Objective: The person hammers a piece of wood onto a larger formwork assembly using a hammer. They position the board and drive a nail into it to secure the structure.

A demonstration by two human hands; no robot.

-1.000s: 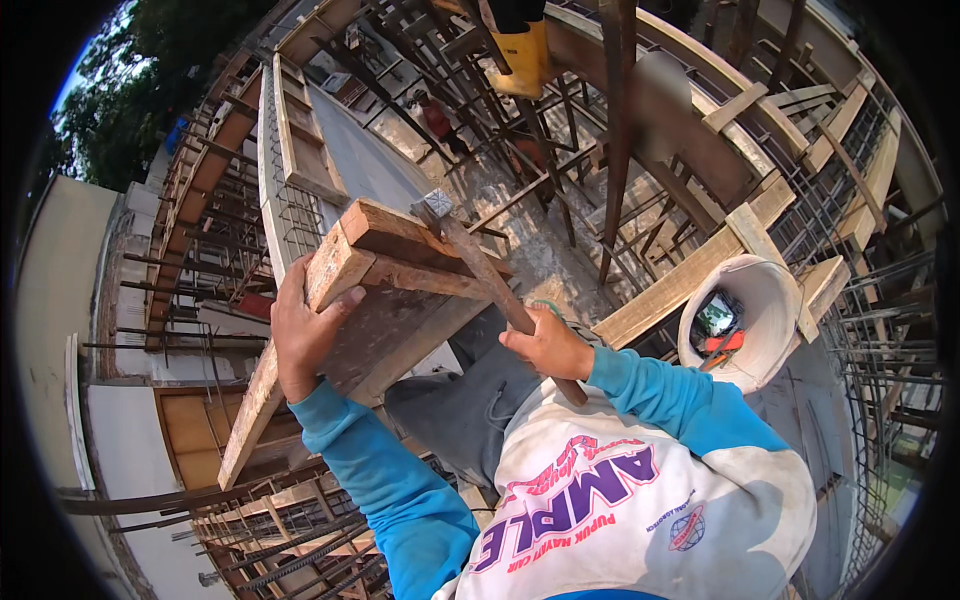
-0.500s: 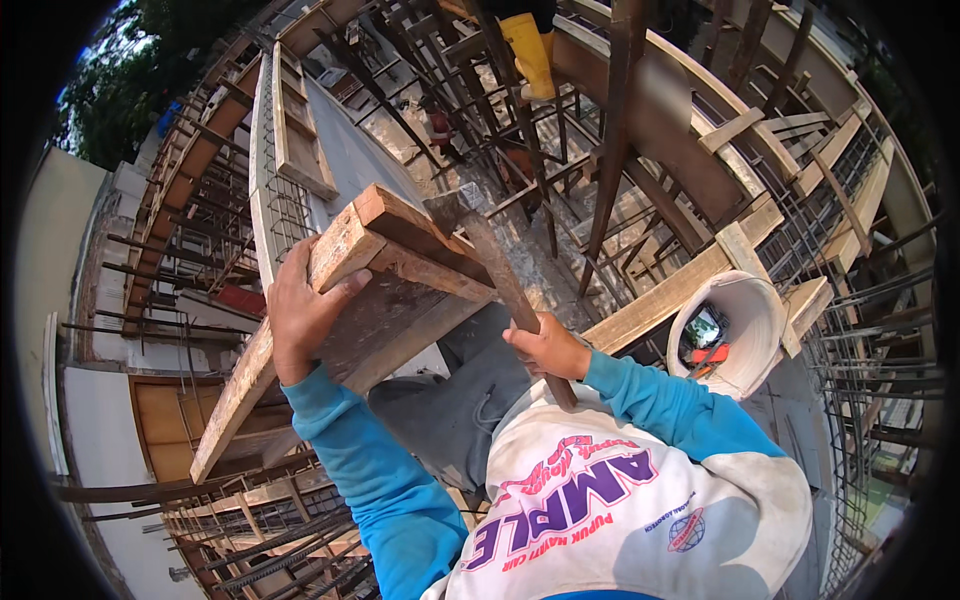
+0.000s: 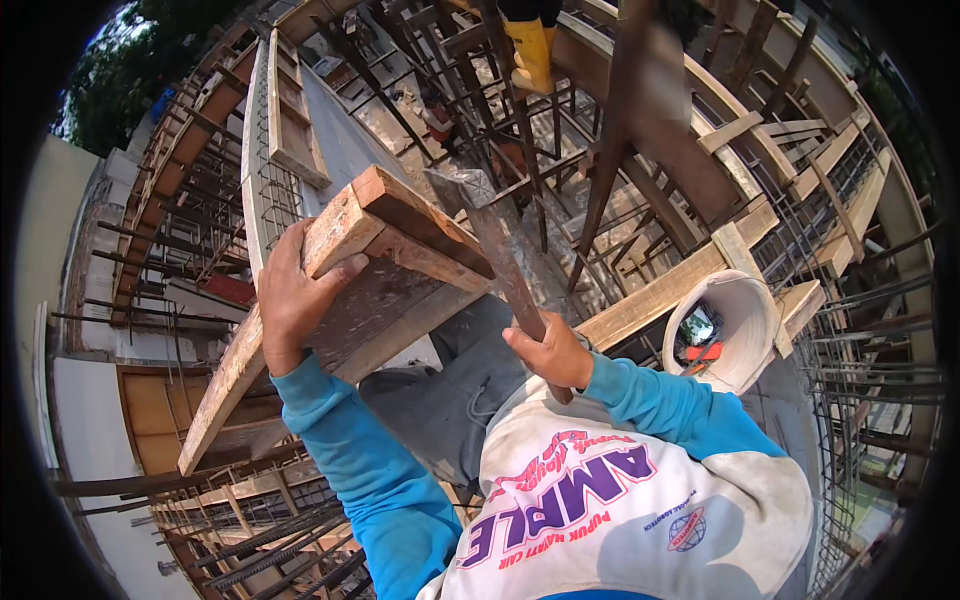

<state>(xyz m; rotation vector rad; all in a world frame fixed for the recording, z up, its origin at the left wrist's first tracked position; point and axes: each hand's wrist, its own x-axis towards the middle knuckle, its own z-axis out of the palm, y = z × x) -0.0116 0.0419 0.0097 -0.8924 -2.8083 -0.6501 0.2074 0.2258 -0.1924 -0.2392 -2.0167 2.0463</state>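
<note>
My left hand (image 3: 292, 292) is wrapped over the upper edge of a wooden formwork panel (image 3: 228, 400), thumb on the near side. The panel is tilted in front of me, its battens (image 3: 425, 258) crusted with dried cement. My right hand (image 3: 552, 352) is closed round the lower handle of a hammer (image 3: 512, 275). Its metal head points up and away, apart from the panel's right corner. Part of the panel's underside is in shadow, and its lower end lies over my legs.
A whitish bucket (image 3: 745, 335) with an orange-red item inside stands at right beside timber boards (image 3: 670, 280). Rebar (image 3: 870, 375) sticks out along the right edge. Dark props (image 3: 610, 170) rise ahead. Another person's yellow boot (image 3: 532, 55) shows at the top.
The hammer head has moved slightly up and right, away from the panel. My left hand keeps its hold. The yellow boot has turned a little, and the whole view has shifted slightly.
</note>
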